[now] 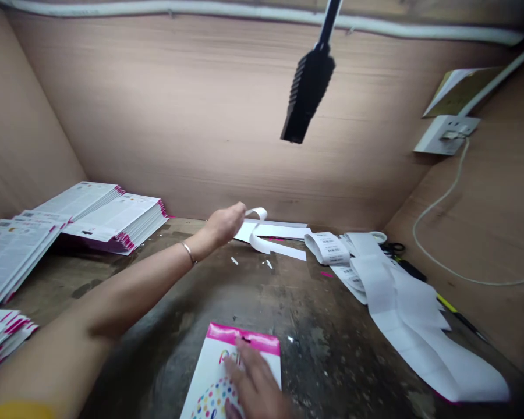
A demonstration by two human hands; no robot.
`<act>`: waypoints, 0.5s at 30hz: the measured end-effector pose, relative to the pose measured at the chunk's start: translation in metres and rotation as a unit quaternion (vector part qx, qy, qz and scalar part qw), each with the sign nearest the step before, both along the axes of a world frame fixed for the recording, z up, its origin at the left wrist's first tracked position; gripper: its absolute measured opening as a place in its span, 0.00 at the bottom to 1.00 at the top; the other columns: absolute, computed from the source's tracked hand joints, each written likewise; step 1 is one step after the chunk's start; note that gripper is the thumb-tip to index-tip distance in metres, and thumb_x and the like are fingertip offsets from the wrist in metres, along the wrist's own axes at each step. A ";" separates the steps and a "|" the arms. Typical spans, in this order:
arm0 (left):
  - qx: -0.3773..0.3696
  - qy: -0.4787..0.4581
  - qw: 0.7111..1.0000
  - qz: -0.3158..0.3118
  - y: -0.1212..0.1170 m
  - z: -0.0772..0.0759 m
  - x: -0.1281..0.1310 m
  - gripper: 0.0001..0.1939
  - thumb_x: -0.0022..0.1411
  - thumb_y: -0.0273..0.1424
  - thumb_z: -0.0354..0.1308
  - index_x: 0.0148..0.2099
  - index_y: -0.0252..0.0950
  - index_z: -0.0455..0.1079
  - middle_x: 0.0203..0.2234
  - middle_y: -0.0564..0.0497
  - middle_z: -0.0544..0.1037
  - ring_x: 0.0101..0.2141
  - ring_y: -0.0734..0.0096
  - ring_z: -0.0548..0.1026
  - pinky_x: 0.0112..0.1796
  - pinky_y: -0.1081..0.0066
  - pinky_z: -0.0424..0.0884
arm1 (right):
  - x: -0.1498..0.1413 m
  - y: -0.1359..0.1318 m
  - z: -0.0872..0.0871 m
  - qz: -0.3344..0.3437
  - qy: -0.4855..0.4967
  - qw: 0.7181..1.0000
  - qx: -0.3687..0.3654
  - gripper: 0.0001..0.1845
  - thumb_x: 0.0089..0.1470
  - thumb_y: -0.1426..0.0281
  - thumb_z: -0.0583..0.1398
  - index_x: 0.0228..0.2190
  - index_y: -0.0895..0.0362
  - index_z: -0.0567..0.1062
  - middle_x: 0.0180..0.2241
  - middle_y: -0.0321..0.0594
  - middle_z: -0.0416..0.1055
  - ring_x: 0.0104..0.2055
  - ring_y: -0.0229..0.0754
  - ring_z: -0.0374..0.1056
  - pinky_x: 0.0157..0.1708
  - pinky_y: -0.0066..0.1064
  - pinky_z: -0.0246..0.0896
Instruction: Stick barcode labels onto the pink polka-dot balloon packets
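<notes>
Scarred wooden bench (pixel 314 302) holds stacked pink-edged booklets (pixel 113 218) while the left hand (pixel 222 226) pinches a curling white paper strip (pixel 262 244) and the open right hand (pixel 255 378) spreads over a lone booklet (pixel 262 343).

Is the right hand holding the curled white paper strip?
No, the right hand rests on the pink-topped card, while the left hand pinches the white strip.
</notes>
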State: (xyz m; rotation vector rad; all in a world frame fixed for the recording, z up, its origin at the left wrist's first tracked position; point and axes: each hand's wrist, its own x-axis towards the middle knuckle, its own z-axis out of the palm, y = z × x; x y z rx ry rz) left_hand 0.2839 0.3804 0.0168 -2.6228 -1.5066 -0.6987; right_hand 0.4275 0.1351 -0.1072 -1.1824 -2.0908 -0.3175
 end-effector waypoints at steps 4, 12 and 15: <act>0.081 0.106 0.959 -0.249 -0.114 0.008 0.019 0.08 0.63 0.30 0.48 0.37 0.36 0.67 0.28 0.48 0.75 0.30 0.67 0.71 0.34 0.68 0.65 | 0.031 0.003 0.071 -0.106 0.040 0.992 0.063 0.39 0.51 0.62 0.59 0.60 0.64 0.53 0.61 0.59 0.49 0.62 0.63 0.46 0.55 0.59 0.50; 0.026 -0.226 0.951 -0.207 -0.226 -0.002 -0.010 0.18 0.60 0.37 0.54 0.50 0.36 0.62 0.43 0.42 0.73 0.44 0.60 0.71 0.44 0.61 0.69 | 0.068 -0.023 0.101 -0.039 0.160 0.977 -0.134 0.20 0.54 0.72 0.51 0.49 0.56 0.69 0.45 0.44 0.72 0.46 0.46 0.68 0.44 0.36 0.66; -0.371 -0.447 0.810 -0.085 -0.239 -0.009 -0.015 0.31 0.57 0.53 0.48 0.52 0.33 0.62 0.45 0.36 0.72 0.39 0.60 0.75 0.36 0.62 0.74 | 0.071 -0.038 0.105 -0.039 0.083 0.996 -0.010 0.22 0.55 0.72 0.52 0.52 0.57 0.66 0.47 0.47 0.69 0.48 0.49 0.65 0.48 0.41 0.61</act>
